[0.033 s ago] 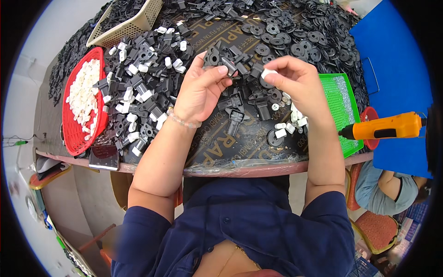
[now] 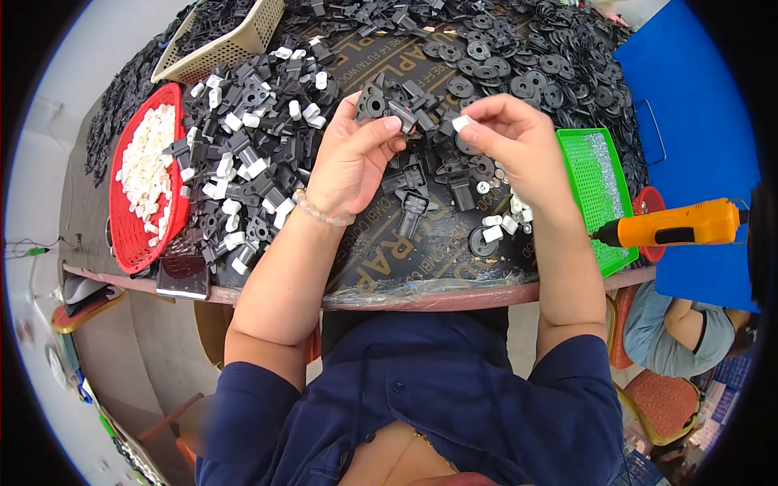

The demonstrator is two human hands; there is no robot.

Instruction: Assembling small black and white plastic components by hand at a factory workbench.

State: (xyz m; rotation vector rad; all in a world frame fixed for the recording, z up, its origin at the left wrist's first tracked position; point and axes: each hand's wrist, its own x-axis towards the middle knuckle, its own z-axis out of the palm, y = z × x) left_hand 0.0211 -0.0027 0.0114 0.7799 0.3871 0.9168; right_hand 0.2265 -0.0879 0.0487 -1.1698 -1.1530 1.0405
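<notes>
My left hand (image 2: pixel 355 160) is closed on a black plastic bracket (image 2: pixel 373 104), which has a flange with a round hole and a short post. My right hand (image 2: pixel 519 147) pinches a small white plastic block (image 2: pixel 461 123) between thumb and fingertips, slightly apart from the bracket. Below my hands lie loose black brackets (image 2: pixel 415 206). Near my right wrist are more white blocks (image 2: pixel 492 234), tiny round metal-and-white pieces (image 2: pixel 484 187) and a black disc (image 2: pixel 481 241).
Left of me are a pile of brackets with white blocks (image 2: pixel 243 146), a red basket (image 2: pixel 130 257) of white pieces and a phone (image 2: pixel 183 279). A beige crate (image 2: pixel 212 58) stands behind. Right are black discs (image 2: pixel 535 81), a green tray (image 2: pixel 585 174) of screws and an orange electric screwdriver (image 2: pixel 681 224).
My right hand has shifted slightly left and up with the white block, closer to the bracket. My left hand stays almost in place.
</notes>
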